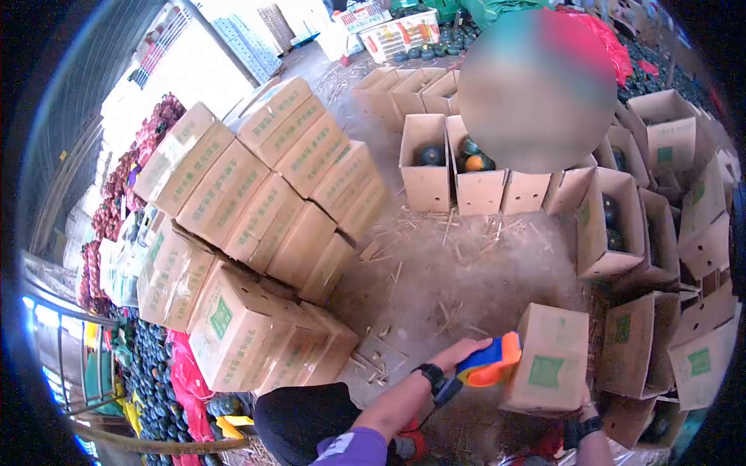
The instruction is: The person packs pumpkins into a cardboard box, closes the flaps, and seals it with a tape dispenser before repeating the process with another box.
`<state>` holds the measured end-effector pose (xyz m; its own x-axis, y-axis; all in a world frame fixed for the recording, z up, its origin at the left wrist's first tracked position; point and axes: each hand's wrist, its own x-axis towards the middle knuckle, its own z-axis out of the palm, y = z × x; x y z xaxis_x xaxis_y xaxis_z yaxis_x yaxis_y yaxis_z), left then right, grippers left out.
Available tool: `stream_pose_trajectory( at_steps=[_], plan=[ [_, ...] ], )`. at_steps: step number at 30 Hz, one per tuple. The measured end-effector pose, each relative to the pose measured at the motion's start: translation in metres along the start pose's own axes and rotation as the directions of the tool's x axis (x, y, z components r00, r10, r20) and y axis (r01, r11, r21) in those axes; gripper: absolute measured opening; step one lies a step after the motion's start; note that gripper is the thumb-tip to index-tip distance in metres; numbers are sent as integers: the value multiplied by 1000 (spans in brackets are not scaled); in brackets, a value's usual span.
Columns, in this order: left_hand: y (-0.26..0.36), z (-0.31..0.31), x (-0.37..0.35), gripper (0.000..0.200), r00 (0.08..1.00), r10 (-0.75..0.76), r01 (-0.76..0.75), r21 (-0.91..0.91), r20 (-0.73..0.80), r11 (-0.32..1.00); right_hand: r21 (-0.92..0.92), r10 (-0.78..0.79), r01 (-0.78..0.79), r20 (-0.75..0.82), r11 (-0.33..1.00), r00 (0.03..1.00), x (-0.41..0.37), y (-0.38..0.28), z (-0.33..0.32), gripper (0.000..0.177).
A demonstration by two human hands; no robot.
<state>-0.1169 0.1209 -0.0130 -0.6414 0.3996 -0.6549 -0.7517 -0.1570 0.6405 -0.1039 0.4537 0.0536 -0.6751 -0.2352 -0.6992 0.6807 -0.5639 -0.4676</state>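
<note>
Tape dispenser (489,362) at carton (553,359) edge, floor (466,287) beyond

Orange-and-blue tape dispenser (489,363) touches the left face of a closed, green-labelled cardboard box (553,359), which stands slightly tilted, right of the carton stack (256,233).

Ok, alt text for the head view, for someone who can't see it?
The left hand holds an orange and blue plastic tape dispenser against a brown cardboard box with a green label; the right hand is at its lower edge. Stacked closed cartons stand left, open boxes behind.
</note>
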Motion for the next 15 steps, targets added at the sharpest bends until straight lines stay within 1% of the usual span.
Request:
stream_pose_trajectory(
  at_steps=[1,2,3,4,5,6,7,8,9,10,11,12,13,14,15],
  plan=[
    [15,0,-7,48,997,-34,40,-82,68,996,-38,47,-47,-6,998,999,-7,-10,-2,40],
    [40,11,-25,45,987,-67,109,-292,149,950,-135,94,-96,-22,986,995,-13,-22,-8,40],
    [40,8,-28,40,989,94,-76,-148,117,986,-282,114,-121,-41,952,993,-14,-30,-17,39],
    [40,7,-27,35,958,263,-265,3,113,964,-601,58,-49,-3,798,998,-3,-42,-49,38],
    [42,7,-33,33,952,285,-288,14,113,957,-841,3,27,35,540,999,9,-53,-83,38],
    [46,8,-39,30,945,307,-311,25,112,950,-988,-17,24,27,-155,1000,-12,-72,-44,34],
    [49,9,-46,28,938,328,-334,37,112,942,-637,-37,-16,19,-771,999,-35,-91,1,31],
    [35,-4,-27,29,955,270,-273,14,121,962,-429,-111,-56,105,-901,988,-52,-90,41,25],
    [19,-6,-15,29,971,195,-196,-7,140,981,-473,-201,-22,331,-881,922,-61,-85,72,27],
    [10,-3,-14,30,973,161,-145,-103,166,984,-367,137,240,287,-899,948,-79,-90,131,43],
    [9,-4,-14,32,973,118,-80,-190,197,979,-415,57,392,623,-821,780,-83,-78,163,39],
    [11,-2,-19,31,973,97,-55,-197,208,979,-67,264,604,857,-794,443,-83,-69,182,48],
    [13,1,-27,31,975,76,-31,-206,211,978,81,422,657,824,-749,379,-62,-50,174,60],
    [12,3,-29,34,989,7,32,-261,146,965,159,588,671,650,-725,482,-34,-32,158,62],
    [12,4,-31,38,995,-58,79,-307,75,948,104,579,713,669,-694,466,-19,-27,145,62]
  ],
)
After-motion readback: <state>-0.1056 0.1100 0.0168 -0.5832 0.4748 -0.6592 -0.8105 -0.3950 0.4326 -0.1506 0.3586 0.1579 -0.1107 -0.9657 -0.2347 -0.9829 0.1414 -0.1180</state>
